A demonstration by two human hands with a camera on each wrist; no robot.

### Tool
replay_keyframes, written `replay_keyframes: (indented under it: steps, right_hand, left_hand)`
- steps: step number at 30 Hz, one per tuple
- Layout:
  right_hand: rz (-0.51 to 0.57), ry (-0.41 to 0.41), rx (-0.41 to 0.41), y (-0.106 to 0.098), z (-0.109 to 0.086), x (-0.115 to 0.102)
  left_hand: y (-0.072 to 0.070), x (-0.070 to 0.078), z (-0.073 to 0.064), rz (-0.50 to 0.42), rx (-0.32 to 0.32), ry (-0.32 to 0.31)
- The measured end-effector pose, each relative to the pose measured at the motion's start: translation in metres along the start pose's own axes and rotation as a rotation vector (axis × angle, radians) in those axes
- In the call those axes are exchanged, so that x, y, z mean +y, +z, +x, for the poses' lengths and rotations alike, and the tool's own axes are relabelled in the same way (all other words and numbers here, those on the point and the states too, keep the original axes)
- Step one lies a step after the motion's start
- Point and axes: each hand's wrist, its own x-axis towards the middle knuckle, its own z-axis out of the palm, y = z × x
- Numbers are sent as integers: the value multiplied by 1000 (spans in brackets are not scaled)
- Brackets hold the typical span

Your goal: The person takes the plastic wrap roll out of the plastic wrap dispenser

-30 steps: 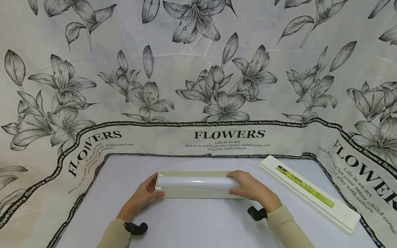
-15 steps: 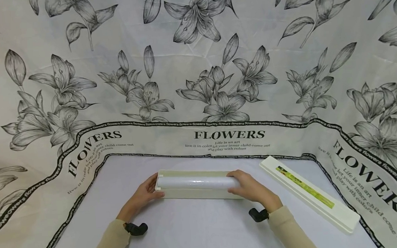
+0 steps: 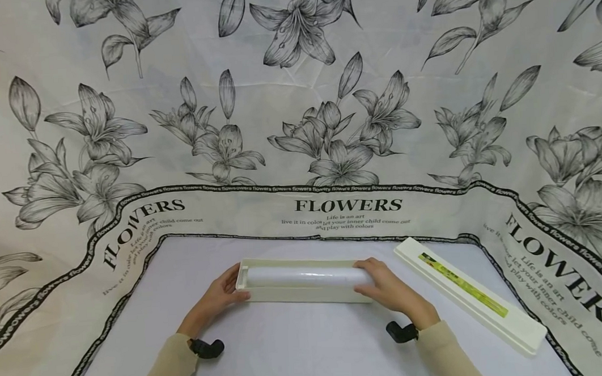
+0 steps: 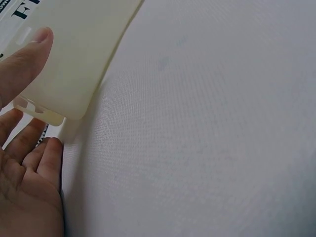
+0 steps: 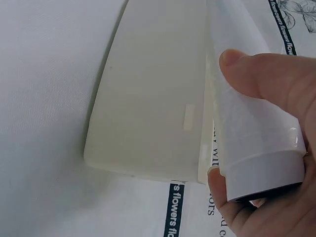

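A long cream plastic box (image 3: 306, 294) lies with its upper side uncovered on the white surface in the head view. Within it is a white, glossy roll of plastic wrap (image 3: 305, 274). My left hand (image 3: 219, 291) holds the box's left end, thumb on the front wall and fingers at the end; the left wrist view shows that thumb (image 4: 34, 59) on the cream wall. Around the roll's right end curls my right hand (image 3: 390, 285). Seen from the right wrist, the roll's end (image 5: 266, 170) is raised out of the box, between thumb and fingers.
A long white lid (image 3: 523, 332) with a yellow-green label lies slanted to the right of the box. Behind stands a cloth (image 3: 348, 219) printed with flowers and lettering, which also runs along both sides of the white surface.
My right hand has shifted a little to the right with the roll, whose left end now sits farther from the box's left wall. The left hand, box and lid stay put.
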Motion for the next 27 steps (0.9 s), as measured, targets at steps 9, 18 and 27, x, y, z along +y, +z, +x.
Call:
replay_keyframes:
  steps: [9, 18, 27]
  right_hand:
    - [24, 39, 56, -5, -14, 8]
    - [22, 34, 187, -16, -35, 17]
    - [-37, 59, 339, -33, -61, 37]
  left_hand:
    - [-1, 1, 0, 8, 11, -18]
    - [1, 1, 0, 21, 23, -30]
    - [1, 1, 0, 17, 14, -23]
